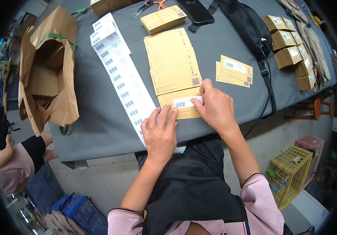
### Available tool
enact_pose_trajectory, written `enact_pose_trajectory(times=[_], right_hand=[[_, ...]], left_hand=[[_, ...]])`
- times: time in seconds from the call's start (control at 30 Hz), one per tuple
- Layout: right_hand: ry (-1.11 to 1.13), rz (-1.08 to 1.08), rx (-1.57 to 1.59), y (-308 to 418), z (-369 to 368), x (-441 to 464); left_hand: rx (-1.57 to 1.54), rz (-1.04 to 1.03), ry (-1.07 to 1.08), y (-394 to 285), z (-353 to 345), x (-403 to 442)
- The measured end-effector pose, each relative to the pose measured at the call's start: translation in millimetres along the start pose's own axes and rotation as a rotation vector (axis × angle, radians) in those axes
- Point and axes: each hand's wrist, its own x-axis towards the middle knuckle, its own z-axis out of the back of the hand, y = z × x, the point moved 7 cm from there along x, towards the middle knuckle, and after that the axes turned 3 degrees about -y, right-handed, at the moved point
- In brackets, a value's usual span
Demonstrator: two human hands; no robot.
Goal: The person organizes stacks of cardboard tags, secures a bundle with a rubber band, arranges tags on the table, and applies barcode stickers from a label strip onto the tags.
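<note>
A white barcode label [182, 103] lies across the front yellow-brown paper card [188, 113] near the table edge. My left hand [159, 131] rests with its fingers spread on the card's left part and the edge of a long barcode label strip [122, 88]. My right hand [217, 105] is curled over the card's right end, its thumb on the label; the label's right end is hidden beneath it. Behind the front card, more overlapping cards [172, 58] form a column. To the right lie a few cards [235, 70], the top one bearing a barcode label.
A banded card stack [162, 19], scissors [147, 6] and a phone [195, 11] are at the back. A brown paper bag [64, 98] stands left. On the right are a black bag [246, 27] and labelled bundles [287, 56]. Another person [16, 164] is at left.
</note>
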Motion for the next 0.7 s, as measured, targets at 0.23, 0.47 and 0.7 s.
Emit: enact_pose_trajectory(times=[0.23, 0.47, 0.7], right_hand=[[-0.206, 0.153, -0.176, -18, 25, -41], [-0.168, 0.357, -0.194, -1, -18, -67], [-0.212, 0.345, -0.190, 6, 1, -67]], left_hand=[[0.011, 0.005, 0.017, 0, -1, 0], [0.012, -0.006, 0.010, -1, -1, 0], [0.027, -0.018, -0.006, -3, -2, -2]])
